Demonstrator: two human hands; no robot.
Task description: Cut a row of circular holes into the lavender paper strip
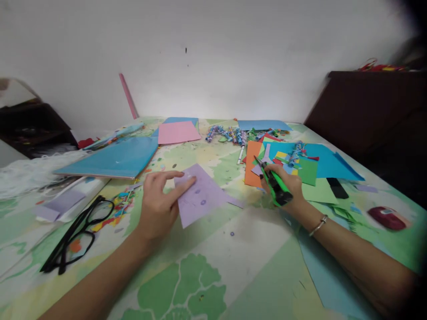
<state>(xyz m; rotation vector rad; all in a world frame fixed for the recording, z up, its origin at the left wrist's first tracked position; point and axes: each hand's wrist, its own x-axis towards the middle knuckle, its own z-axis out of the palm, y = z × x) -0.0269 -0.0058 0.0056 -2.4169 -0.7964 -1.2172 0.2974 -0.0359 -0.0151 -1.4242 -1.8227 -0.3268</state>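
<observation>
My left hand (pixel 160 202) pinches the upper left edge of a lilac paper square (pixel 207 195) between thumb and fingers. Small curled bits of paper, one like a tiny ring, lie on the sheet. My right hand (pixel 291 186) is closed around a green-and-black cutter (pixel 277 183), its pointed metal tip aimed up and left, apart from the lilac sheet. Under and behind that hand are orange paper (pixel 252 155), green paper (pixel 308 171) and a blue sheet (pixel 328 162). A thin lilac strip (pixel 235 202) lies just right of the square.
Black-framed glasses (pixel 80 235) and colourful paper scraps (pixel 116 209) are on the left, near a blue folder (pixel 113 155). Pink paper (pixel 178 132) and rolled paper pieces (pixel 233 134) lie at the back. A dark red mouse-shaped object (pixel 387 218) sits at right.
</observation>
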